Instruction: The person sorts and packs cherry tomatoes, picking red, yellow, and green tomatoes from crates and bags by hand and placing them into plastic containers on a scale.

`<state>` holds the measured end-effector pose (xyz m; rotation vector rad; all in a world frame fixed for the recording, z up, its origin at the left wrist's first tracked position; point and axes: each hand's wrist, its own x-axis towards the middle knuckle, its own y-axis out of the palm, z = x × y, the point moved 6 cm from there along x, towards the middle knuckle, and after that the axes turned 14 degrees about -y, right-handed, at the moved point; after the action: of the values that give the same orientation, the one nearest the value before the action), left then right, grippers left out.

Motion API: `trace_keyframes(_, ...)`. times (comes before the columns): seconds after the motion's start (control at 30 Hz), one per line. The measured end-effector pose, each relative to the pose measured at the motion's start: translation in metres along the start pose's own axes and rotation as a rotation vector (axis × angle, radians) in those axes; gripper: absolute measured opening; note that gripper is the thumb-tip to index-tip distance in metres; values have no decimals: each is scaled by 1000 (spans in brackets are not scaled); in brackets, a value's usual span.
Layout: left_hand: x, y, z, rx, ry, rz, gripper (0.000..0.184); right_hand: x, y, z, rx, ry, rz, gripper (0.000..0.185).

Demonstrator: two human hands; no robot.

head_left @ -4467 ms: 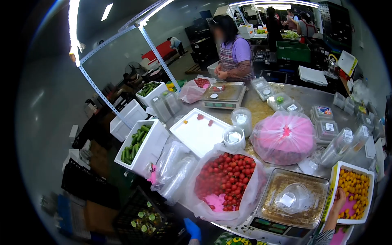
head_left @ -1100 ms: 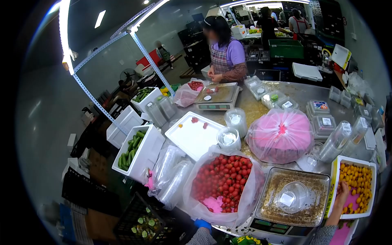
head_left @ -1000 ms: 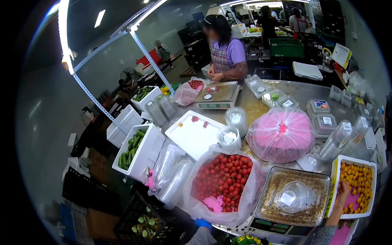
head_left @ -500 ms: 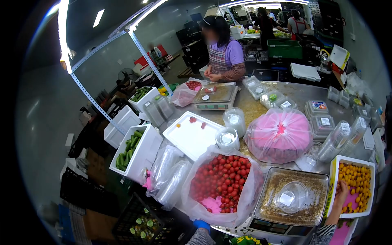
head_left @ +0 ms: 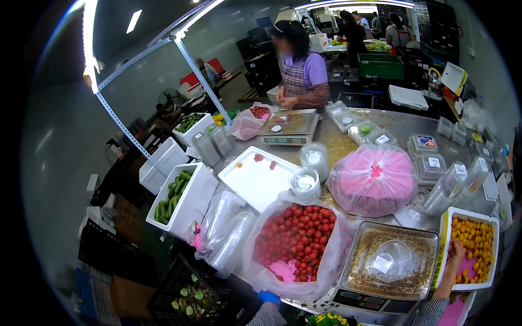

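The fingers of the right hand [head_left: 454,259] are bent at the inner side of the white foam box [head_left: 495,247], next to the small yellow fruits [head_left: 472,239]. Their tips are partly hidden, so I cannot tell whether they are grasping a fruit or only touching the wall. Of the left hand [head_left: 269,298], in a blue glove, only a part is visible, at the table edge close by the lower side of the plastic bag [head_left: 340,274] of red tomatoes [head_left: 310,231]. Whether these fingers are closed on the bag, I also cannot tell.

What has changed is mainly this left hand: some seconds ago it was lower and apart from the bag, and now it is just beside it. So both hands are now close to produce, one at each side of the near scale [head_left: 353,301]. The right hand stays at the yellow fruits, and in the last second almost nothing moves.

Between the hands, the round clear container [head_left: 392,261] with its white label rests on the scale's metal plate, as before, and neither hand touches it. Behind it lies the pink bundle [head_left: 375,182]. Across the table, another person [head_left: 304,73] stands with both hands together, near the far scale [head_left: 288,133].
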<state>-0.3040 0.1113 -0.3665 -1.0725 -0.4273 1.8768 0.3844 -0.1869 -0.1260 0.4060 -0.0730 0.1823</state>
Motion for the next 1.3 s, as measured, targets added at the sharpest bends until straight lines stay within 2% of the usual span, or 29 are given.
trace_keyframes(0.27, -2, -3, 2, 13, -11, 63, 36, -1, 1, 2, 12, 9, 29, 10)
trace_keyframes(0.6, 9, 17, -4, 58, 42, 21, 38, 3, -3, -3, -20, 23, 27, 11)
trace_keyframes(0.77, -29, -28, 7, 208, 40, 29, 39, 2, -1, -2, -25, 27, -7, 10)
trace_keyframes(1.0, -5, 0, 2, 9, -14, -9, 37, 4, -3, -4, -11, 3, 29, 10)
trace_keyframes(1.3, -11, -7, 4, 23, -10, -18, 36, -3, 8, 7, -24, -1, 36, 11)
